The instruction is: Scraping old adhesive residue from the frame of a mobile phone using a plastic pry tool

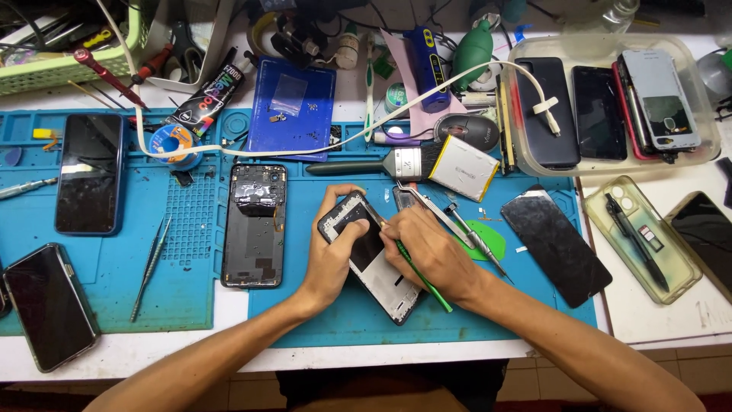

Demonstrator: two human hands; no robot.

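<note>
My left hand (pixel 334 252) grips the upper end of an opened phone body (pixel 367 258) that lies tilted on the blue work mat (pixel 183 275). In my right hand (pixel 428 250) is a thin green pry tool (pixel 423 278), held like a pen with its tip at the phone's inner frame near the top. A black phone back shell (pixel 254 225) lies just left of my left hand. Metal tweezers (pixel 457 225) rest beyond my right hand.
A cracked black screen panel (pixel 556 246) lies to the right on the mat. A brush (pixel 381 165) and a flat battery (pixel 463 167) lie behind. A clear tray (pixel 610 103) holds several phones. More phones (pixel 89 172) and tweezers (pixel 150 263) lie on the left.
</note>
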